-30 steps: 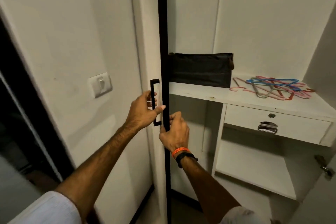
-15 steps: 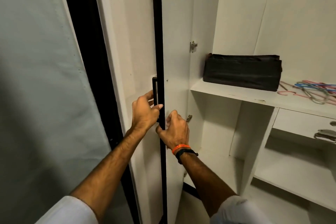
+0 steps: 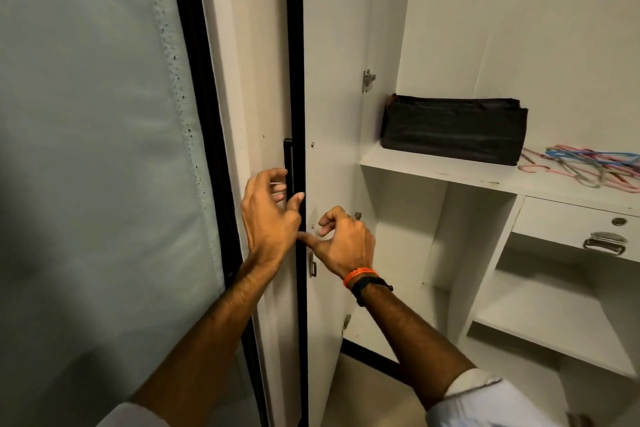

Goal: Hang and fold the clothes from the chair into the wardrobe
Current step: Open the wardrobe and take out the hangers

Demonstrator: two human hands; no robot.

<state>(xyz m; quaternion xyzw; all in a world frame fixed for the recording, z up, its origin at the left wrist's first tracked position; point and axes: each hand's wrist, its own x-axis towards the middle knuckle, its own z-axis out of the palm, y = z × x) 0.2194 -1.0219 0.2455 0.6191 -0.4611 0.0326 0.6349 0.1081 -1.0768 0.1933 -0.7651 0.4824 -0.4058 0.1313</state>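
Right at the edge of the open wardrobe door (image 3: 332,87), the person's two hands sit close together. The left hand (image 3: 268,218) is on the outer side of the door by the black handle (image 3: 288,166); its fingers are loosely curled beside the bar without closing round it, and its thumb tip lies against the door's black edge strip (image 3: 294,45), so the hand holds nothing. The right hand (image 3: 341,243) is on the inner side of the door, fingers bent and relaxed, thumb pointing left toward the same black strip and touching or nearly touching it; it grips nothing either. An orange band and a black band (image 3: 369,282) circle the right wrist, and white sleeves show at the bottom of the view. The wardrobe (image 3: 519,28) stands open to the right, white inside. On its upper shelf (image 3: 433,168) lies a black fabric case (image 3: 453,130), and just to its right a tangle of pink and blue hangers (image 3: 588,166) rests on the same shelf. Below the shelf is a drawer (image 3: 571,229) with a metal pull, and beneath that lower shelves. A pale panel (image 3: 86,149) fills the left of the view. Neither the chair nor the clothes are in view.
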